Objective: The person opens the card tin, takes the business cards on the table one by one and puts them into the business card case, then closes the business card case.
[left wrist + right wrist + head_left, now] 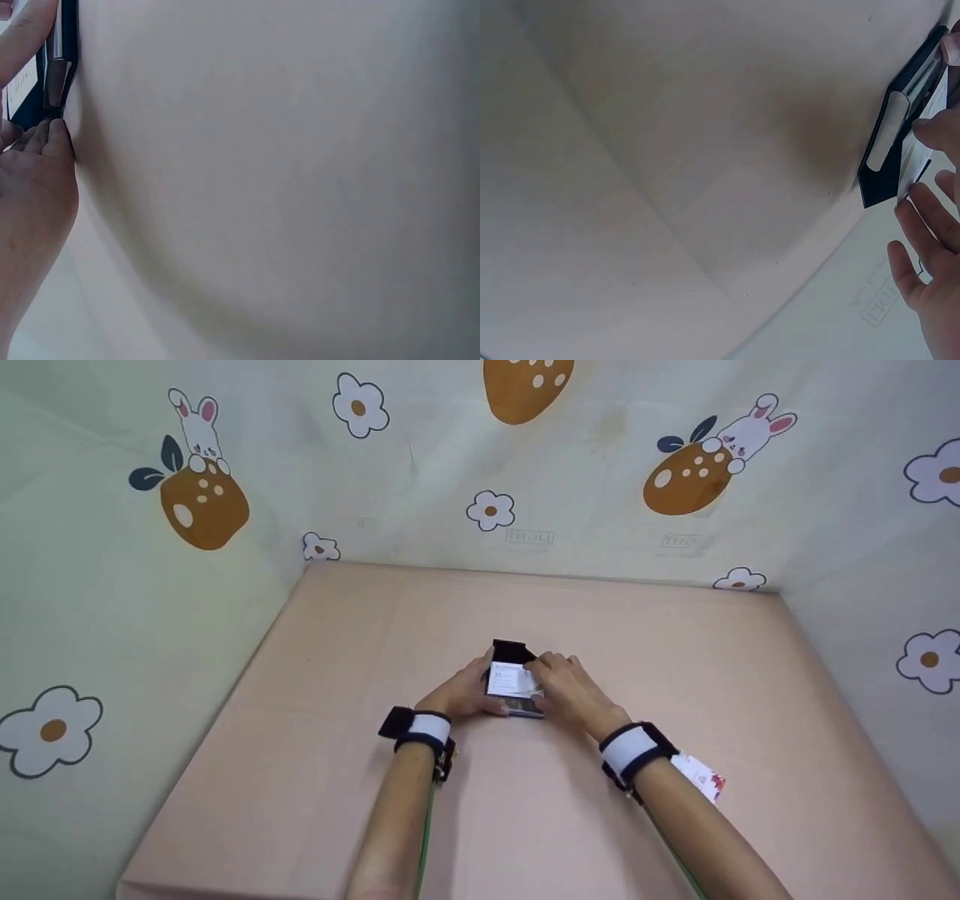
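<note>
Pale fabric walls (420, 465) printed with flowers, rabbits and orange fruit on three sides, around a pinkish-beige tabletop (300, 780). Near the tabletop's middle, a small black holder (510, 651) with white cards (510, 681) standing in it and a silvery metal strip along one edge. Left hand (463, 696) against the holder's left side, fingers curled and thumb pressed at its lower corner, gripping the black frame; from the left wrist view, fingertips (52, 135) touching the holder's dark edge (69, 45) right where it meets the tabletop. Right hand (571, 690) over the holder's right side, fingers bent loosely and resting on the white cards at their top edge; from the right wrist view, fingers (930, 131) spread and touching the card (922, 142) beside the black frame (904, 112), with no firm pinch plainly visible. Both wrists wrapped in black-and-white bands (424, 729) carrying cameras. Just behind the right forearm, lying flat on the tabletop, a small white tag (701, 776) with red marks, well apart from the holder.
</note>
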Tool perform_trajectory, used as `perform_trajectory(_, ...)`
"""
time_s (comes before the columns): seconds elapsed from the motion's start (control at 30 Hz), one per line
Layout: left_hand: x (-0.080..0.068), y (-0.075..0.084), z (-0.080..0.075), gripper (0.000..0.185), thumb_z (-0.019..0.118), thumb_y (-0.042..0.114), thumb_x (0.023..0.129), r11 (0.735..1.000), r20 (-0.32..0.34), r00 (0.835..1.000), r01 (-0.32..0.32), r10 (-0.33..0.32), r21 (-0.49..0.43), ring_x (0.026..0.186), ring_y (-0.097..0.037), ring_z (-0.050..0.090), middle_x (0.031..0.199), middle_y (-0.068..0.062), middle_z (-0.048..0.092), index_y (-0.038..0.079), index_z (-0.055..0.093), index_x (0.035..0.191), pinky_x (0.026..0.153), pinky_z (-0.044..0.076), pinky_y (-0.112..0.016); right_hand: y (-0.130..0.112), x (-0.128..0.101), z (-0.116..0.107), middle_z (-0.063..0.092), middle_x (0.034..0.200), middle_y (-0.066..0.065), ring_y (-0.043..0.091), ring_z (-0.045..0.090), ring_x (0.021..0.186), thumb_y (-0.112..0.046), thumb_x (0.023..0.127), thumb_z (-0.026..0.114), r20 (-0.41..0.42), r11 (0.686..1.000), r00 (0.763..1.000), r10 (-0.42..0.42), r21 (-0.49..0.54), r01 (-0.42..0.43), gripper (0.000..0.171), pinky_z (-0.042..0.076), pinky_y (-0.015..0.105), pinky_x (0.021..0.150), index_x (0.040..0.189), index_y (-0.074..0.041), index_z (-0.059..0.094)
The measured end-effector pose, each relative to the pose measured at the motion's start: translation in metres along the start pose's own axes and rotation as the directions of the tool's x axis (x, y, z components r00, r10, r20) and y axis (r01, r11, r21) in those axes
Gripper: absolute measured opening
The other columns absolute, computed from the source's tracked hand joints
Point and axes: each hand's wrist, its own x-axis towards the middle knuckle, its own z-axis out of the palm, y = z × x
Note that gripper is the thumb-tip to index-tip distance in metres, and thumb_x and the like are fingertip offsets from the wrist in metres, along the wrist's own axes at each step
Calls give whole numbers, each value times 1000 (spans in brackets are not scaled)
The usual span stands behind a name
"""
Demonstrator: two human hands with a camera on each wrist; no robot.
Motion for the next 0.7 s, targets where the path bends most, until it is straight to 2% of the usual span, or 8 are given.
perform_trajectory(0.2,0,2,0,118,86,22,78,1000,-1,1000,7,-7,-27,156,-29,16,169,-13,18,21,4,163,129,13,-43,3,2,1,64,119,20,35,62,108,-13,84,80,16,1000,1000,5,29,-5,42,51,47,91,121,-1,66)
perform_trajectory(0.37,0,2,0,117,85,24,79,1000,2,1000,9,-9,-12,157,-29,15,169,-13,17,20,4,163,129,12,-42,4,3,1,63,119,21,36,62,107,-13,84,79,13,1000,1000,5,18,-5,37,52,47,91,117,0,68)
perform_trajectory(0.53,-1,3,-1,116,86,21,79,998,7,998,-57,58,-10,155,-31,19,167,-16,22,19,5,163,129,14,-44,6,2,2,63,117,21,35,63,104,-7,87,74,3,1000,1000,10,23,-10,29,54,48,89,115,0,69)
perform_trajectory(0.6,-1,4,-1,117,86,20,79,998,10,998,-65,65,-11,155,-31,20,166,-16,23,19,5,163,129,15,-44,6,2,1,64,117,20,35,63,104,-6,87,72,12,999,1000,18,37,-18,30,54,49,91,117,-2,70)
perform_trajectory(0.7,-2,4,-1,118,86,22,79,999,18,999,-32,32,-6,156,-31,18,167,-15,20,21,3,163,129,14,-43,6,1,1,63,119,18,34,62,107,-6,88,71,49,996,998,41,74,-44,34,54,50,95,123,-6,69)
